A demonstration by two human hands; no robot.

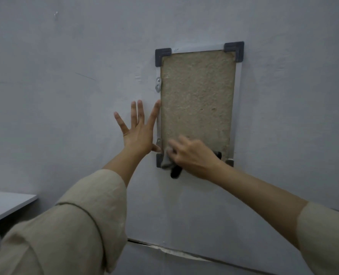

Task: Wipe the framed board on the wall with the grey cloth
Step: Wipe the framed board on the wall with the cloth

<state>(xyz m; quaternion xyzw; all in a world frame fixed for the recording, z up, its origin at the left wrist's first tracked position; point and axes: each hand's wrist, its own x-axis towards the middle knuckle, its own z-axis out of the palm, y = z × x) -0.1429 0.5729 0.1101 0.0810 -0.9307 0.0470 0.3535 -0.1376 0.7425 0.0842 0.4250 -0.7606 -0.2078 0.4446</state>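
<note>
A framed board hangs on the pale wall, with a rough tan face, a thin silver frame and dark corner caps. My right hand presses the grey cloth against the board's lower left corner; the hand covers most of the cloth, and a dark bit of it hangs below the frame. My left hand lies flat on the wall just left of the frame, fingers spread, with the index finger and thumb touching the frame's left edge.
A white tabletop corner juts in at the lower left. Two metal hanger brackets sit on the frame's left edge. A cracked seam runs along the wall below the board.
</note>
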